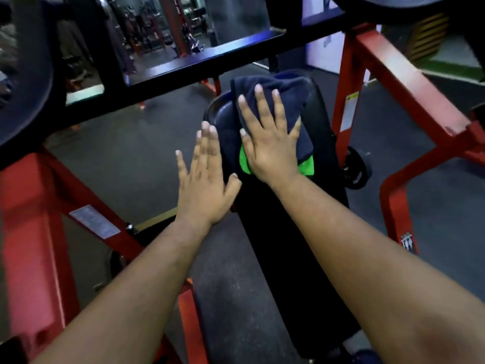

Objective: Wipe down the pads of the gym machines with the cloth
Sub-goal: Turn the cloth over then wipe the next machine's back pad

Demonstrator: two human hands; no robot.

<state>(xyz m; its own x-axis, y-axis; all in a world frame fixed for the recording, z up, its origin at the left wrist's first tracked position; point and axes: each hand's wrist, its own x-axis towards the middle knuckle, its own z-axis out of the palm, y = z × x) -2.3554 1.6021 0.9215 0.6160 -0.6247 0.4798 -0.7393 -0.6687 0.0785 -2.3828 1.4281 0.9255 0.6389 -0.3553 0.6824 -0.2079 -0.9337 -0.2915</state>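
The right hand [271,143] lay flat on a dark navy cloth [278,101] with its fingers straight and spread, pressing the cloth down onto the upper part of a long black pad [283,232]. A strip of bright green [307,168] showed at the cloth's near edge, on both sides of the wrist. The cloth covered most of the pad's far end, and its top edge draped over the rounded top of the pad.

The left hand [204,179] was open too, fingers straight and close together, holding nothing. It sat at the left edge of the pad, just beside the right hand, with the thumb reaching toward the pad's side; whether the palm actually touched the pad was hard to tell because the picture was blurred there.

The pad ran from the lower middle of the view away from the person, between 2 slanted red frame bars, 1 on the left [34,232] and 1 on the right [409,88]. A black crossbar [210,56] passed above the pad's far end. A large dark weight plate [23,82] hung at the upper left. The floor [126,153] under the machine was dark grey rubber. A white label [94,222] was stuck on the left red bar.
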